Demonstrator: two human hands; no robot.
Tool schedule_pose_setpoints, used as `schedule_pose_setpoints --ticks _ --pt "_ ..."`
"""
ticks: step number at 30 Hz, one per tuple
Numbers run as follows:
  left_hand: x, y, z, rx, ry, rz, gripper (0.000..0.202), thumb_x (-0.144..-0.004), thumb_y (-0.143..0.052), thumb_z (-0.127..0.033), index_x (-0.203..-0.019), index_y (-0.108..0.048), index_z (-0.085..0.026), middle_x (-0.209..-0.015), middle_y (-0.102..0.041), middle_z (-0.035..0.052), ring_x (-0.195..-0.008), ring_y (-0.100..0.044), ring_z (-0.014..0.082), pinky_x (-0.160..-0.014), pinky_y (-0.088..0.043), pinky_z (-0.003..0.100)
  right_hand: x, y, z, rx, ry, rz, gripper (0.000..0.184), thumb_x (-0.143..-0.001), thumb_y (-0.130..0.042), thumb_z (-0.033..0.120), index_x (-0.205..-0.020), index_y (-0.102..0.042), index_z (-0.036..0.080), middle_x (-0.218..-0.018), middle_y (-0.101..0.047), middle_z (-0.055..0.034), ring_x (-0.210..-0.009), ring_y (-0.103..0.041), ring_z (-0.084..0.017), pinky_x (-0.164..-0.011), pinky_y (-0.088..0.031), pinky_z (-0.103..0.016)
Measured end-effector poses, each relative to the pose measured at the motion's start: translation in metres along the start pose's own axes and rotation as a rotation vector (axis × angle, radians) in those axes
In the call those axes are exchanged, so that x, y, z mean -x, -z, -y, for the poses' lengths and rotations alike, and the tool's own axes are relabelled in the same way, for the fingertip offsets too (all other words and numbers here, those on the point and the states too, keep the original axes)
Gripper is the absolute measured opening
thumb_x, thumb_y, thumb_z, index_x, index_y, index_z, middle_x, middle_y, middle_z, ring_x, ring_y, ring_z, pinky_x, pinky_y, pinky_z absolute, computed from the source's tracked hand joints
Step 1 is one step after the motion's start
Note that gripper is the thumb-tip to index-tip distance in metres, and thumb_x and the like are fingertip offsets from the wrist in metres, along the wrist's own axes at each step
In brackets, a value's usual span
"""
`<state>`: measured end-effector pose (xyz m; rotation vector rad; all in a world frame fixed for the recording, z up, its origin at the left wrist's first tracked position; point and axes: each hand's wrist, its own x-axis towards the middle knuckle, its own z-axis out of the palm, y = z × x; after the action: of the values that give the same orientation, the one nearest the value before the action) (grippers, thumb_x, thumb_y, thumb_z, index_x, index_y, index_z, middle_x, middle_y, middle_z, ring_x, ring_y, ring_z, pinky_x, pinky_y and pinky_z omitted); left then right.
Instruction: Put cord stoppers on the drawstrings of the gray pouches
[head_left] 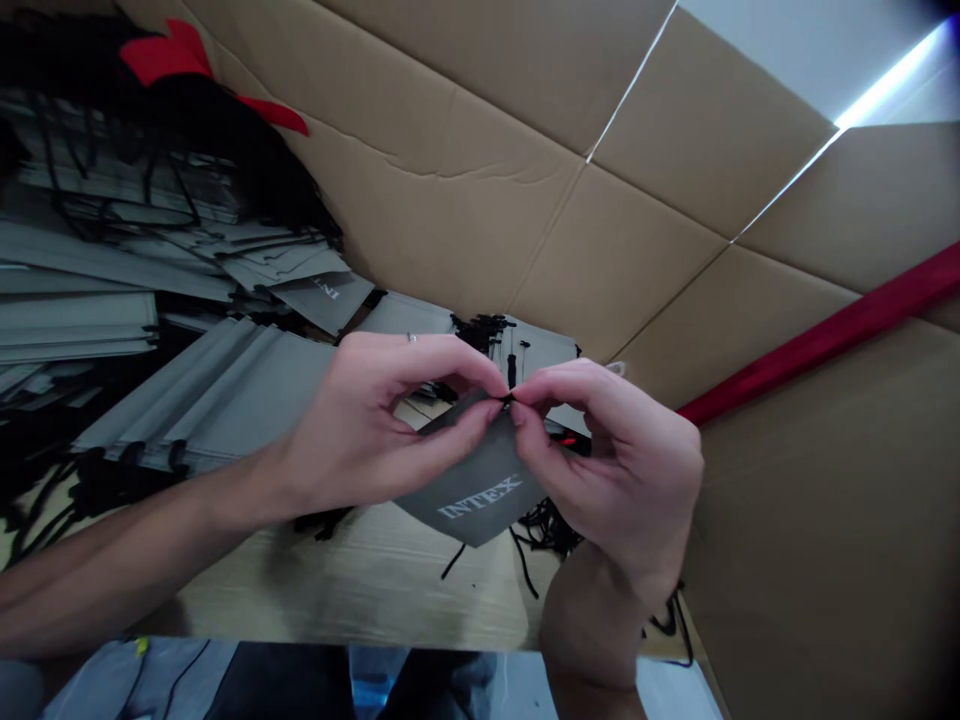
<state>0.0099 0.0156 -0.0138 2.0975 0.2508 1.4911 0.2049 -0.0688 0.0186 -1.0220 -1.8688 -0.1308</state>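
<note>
A small grey fabric pouch (pixel 480 490) printed with white INTEX lettering hangs between both hands in the middle of the view. My left hand (pixel 375 420) pinches its top edge with thumb and fingers closed, a ring on one finger. My right hand (pixel 607 460) pinches the same top corner from the right, fingertips meeting the left hand's at a small black cord piece (pixel 508 398). Black drawstrings (pixel 525 550) dangle below the pouch.
Stacks of grey pouches (pixel 202 390) with black cords fill the left side on a wooden surface (pixel 360 590). Cardboard walls (pixel 525 180) rise behind and to the right, with a red bar (pixel 825 335) across them. Red fabric (pixel 165 50) lies at top left.
</note>
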Motion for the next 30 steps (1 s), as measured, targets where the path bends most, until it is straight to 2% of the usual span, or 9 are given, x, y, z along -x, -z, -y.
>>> schedule_pose_setpoints --ticks 4,10,15,21,25,30 --pt "-0.003 0.008 -0.001 -0.163 -0.144 0.013 0.013 -0.093 -0.081 -0.013 -0.1 -0.08 -0.024 -0.087 -0.084 -0.0028 -0.073 -0.077 0.0118 -0.066 -0.06 0.025 -0.001 0.002 0.003 0.015 0.021 0.026 0.019 -0.099 -0.071 0.004 -0.097 -0.075 0.022 -0.091 -0.078 0.0001 -0.081 -0.072 -0.012 -0.075 -0.061 -0.027" --pt "-0.003 0.015 0.001 -0.293 -0.274 0.065 0.011 -0.096 -0.081 -0.013 -0.099 -0.077 -0.023 -0.087 -0.085 -0.0022 -0.073 -0.082 0.0135 -0.069 -0.063 0.024 -0.002 0.002 0.004 0.025 0.019 0.083 0.017 -0.099 -0.072 0.003 -0.094 -0.076 0.019 -0.089 -0.078 -0.001 -0.08 -0.072 -0.011 -0.076 -0.06 -0.025" --pt "0.001 0.016 0.002 -0.368 -0.272 0.04 0.011 -0.09 -0.079 -0.015 -0.094 -0.075 -0.024 -0.078 -0.081 -0.0049 -0.064 -0.077 0.0108 -0.063 -0.058 0.024 -0.001 -0.008 0.008 0.093 0.059 0.039 0.017 -0.098 -0.067 0.004 -0.09 -0.076 0.016 -0.083 -0.076 -0.0008 -0.078 -0.071 -0.011 -0.075 -0.059 -0.024" --pt "-0.003 0.012 0.004 -0.174 -0.224 -0.019 0.016 -0.08 -0.084 -0.013 -0.087 -0.074 -0.023 -0.071 -0.079 -0.0068 -0.057 -0.072 0.0072 -0.056 -0.057 0.017 0.001 -0.017 0.013 0.081 0.022 -0.055 0.014 -0.09 -0.071 0.006 -0.085 -0.074 0.018 -0.079 -0.075 0.0027 -0.072 -0.07 -0.009 -0.071 -0.06 -0.023" --pt "-0.005 0.01 0.006 -0.035 -0.134 -0.035 0.016 -0.081 -0.085 -0.012 -0.088 -0.077 -0.024 -0.075 -0.082 -0.0043 -0.059 -0.076 0.0096 -0.055 -0.061 0.016 0.002 -0.013 0.012 0.015 -0.076 -0.068 0.016 -0.088 -0.074 0.006 -0.089 -0.075 0.022 -0.082 -0.076 0.0044 -0.073 -0.071 -0.01 -0.069 -0.06 -0.026" --pt "-0.007 0.015 0.003 -0.141 -0.17 -0.002 0.01 -0.088 -0.087 -0.022 -0.091 -0.08 -0.028 -0.077 -0.085 -0.0047 -0.059 -0.077 0.0112 -0.055 -0.062 0.019 0.003 -0.007 0.01 -0.034 -0.105 -0.049 0.021 -0.087 -0.075 0.005 -0.091 -0.075 0.025 -0.084 -0.077 0.0068 -0.073 -0.071 -0.01 -0.068 -0.062 -0.026"
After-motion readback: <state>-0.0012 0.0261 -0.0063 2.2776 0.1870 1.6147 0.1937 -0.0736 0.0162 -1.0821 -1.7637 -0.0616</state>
